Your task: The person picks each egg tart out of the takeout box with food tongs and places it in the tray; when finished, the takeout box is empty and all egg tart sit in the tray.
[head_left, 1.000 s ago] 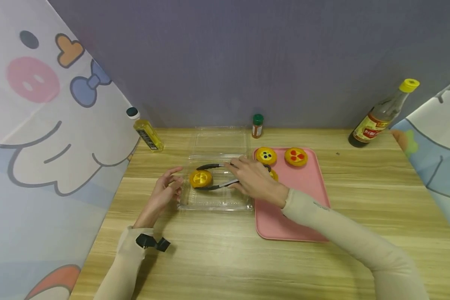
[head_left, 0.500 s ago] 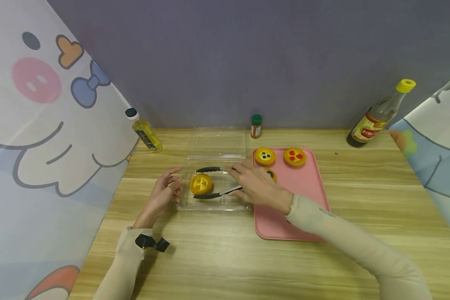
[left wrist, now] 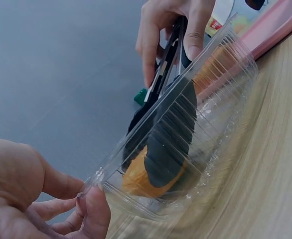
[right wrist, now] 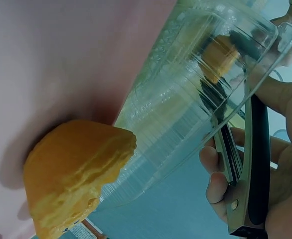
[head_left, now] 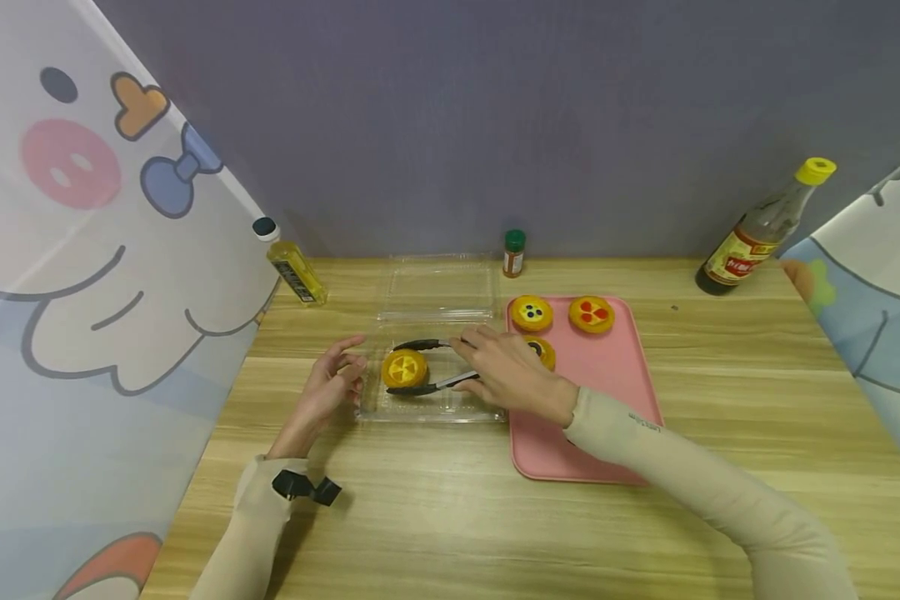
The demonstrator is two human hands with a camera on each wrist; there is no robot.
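My right hand (head_left: 506, 371) grips a pair of black-tipped metal tongs (head_left: 450, 382), fingers and thumb round its two arms. The tong tips lie on either side of an egg tart (head_left: 404, 368) with yellow wedge markings; whether both press on it I cannot tell. The tart sits in the left part of a clear plastic clamshell container (head_left: 465, 415), whose lid (head_left: 441, 287) is folded back. My left hand (head_left: 328, 387) pinches the container's left rim between thumb and finger, as the left wrist view shows. Another tart (head_left: 542, 353) is partly hidden behind my right hand.
A pink tray (head_left: 600, 400) adjoins the container's right side. On it lie a tart with dark dots (head_left: 531, 312) and a tart with red pieces (head_left: 592, 314). An oil bottle (head_left: 296, 271), a green-capped jar (head_left: 513, 254) and a tall yellow-capped bottle (head_left: 753, 237) stand at the back.
The tong tips spread apart around the tart, then came somewhat closer together again. The tart has shifted slightly toward the container's front. My left hand has stayed in place.
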